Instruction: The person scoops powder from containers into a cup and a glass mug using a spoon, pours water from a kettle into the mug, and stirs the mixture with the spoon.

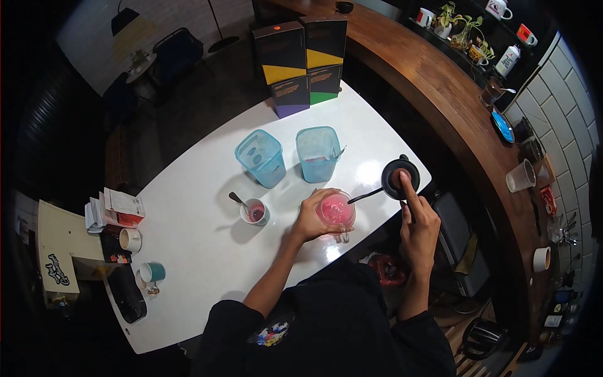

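My left hand (312,217) is wrapped round a clear glass mug (337,212) of frothy pink liquid. Just to its right stands a black round-topped pump dispenser (409,186), whose thin spout reaches over the mug's rim. My right hand (419,227) touches the dispenser's top with its outstretched index finger; the other fingers are partly curled, with nothing visible in them. To the left of the mug is a small cup (262,219) with dark red residue and a spoon (237,199). Two translucent blue containers (267,164) (318,166) stand beyond; the right one holds a utensil and some pink residue.
Black boxes (282,60) are stacked at the far end of the white table (188,251). Cups (152,272), papers (122,206) and a cream-coloured machine (59,251) are at left. A wooden counter (433,88) curves along the right, with a plastic cup (520,176) on it.
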The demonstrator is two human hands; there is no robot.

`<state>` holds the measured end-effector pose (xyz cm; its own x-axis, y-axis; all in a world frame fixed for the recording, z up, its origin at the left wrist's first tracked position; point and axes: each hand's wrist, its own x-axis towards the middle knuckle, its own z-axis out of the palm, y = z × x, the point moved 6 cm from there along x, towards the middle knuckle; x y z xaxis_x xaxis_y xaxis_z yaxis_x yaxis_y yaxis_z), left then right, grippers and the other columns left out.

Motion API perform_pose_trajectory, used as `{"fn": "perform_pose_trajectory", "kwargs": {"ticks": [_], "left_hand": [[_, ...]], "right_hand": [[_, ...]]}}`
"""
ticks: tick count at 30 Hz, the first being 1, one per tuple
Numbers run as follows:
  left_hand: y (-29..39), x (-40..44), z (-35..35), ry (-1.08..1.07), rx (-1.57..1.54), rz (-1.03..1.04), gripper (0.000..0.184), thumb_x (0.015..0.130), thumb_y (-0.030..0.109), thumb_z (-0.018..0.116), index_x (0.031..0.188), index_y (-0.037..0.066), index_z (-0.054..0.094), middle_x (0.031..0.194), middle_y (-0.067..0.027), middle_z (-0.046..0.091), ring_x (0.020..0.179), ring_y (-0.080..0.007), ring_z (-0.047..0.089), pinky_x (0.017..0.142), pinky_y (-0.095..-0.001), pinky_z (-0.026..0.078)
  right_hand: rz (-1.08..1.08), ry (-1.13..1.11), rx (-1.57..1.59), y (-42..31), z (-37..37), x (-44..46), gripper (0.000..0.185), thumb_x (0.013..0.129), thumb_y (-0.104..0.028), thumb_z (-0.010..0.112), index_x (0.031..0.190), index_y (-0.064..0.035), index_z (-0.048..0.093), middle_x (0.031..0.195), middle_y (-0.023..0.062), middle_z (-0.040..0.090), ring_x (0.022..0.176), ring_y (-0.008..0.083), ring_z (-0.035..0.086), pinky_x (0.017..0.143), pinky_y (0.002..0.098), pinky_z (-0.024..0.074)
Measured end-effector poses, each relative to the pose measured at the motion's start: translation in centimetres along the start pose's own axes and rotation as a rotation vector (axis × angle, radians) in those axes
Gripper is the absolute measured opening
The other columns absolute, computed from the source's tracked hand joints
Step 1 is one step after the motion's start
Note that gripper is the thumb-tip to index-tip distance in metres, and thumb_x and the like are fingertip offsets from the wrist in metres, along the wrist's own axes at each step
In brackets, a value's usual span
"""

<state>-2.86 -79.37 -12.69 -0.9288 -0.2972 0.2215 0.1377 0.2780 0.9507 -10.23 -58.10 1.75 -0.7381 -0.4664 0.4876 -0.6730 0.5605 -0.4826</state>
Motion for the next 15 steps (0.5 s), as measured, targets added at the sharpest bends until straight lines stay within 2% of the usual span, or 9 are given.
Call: {"fn": "perform_pose_trajectory", "kwargs": {"ticks": [5,7,15], "left_hand": [[-0.23,-0.08,-0.07,0.008,-0.007,0.009,0.080,0.052,0.026,0.101,0.121,0.003,0.067,0.126,-0.0098,0.065,0.119,-0.0226,0.062,0.107,-0.0381,0.048],[-0.28,-0.08,-0.10,0.018,0.031,0.050,0.086,0.050,0.029,0.102,0.121,-0.002,0.064,0.121,-0.0133,0.066,0.114,-0.0258,0.064,0.102,-0.0370,0.050],[-0.81,-0.14,-0.03,0.018,0.032,0.042,0.088,0.050,0.029,0.102,0.123,-0.002,0.063,0.122,-0.0135,0.066,0.114,-0.0259,0.064,0.102,-0.0369,0.050]], "right_hand": [[-0.004,0.012,0.019,0.09,0.04,0.07,0.078,0.086,0.010,0.067,0.149,-0.0340,0.051,0.073,0.0140,0.056,0.059,0.0286,0.056,0.061,0.0450,0.0466],[-0.005,0.013,0.015,0.15,0.02,0.14,0.078,0.086,0.010,0.067,0.149,-0.0341,0.052,0.073,0.0139,0.057,0.059,0.0287,0.056,0.061,0.0448,0.0468],[-0.002,0.009,0.015,0.38,0.27,0.12,0.078,0.086,0.009,0.068,0.148,-0.0344,0.052,0.073,0.0138,0.056,0.059,0.0286,0.056,0.060,0.0444,0.0470]]}}
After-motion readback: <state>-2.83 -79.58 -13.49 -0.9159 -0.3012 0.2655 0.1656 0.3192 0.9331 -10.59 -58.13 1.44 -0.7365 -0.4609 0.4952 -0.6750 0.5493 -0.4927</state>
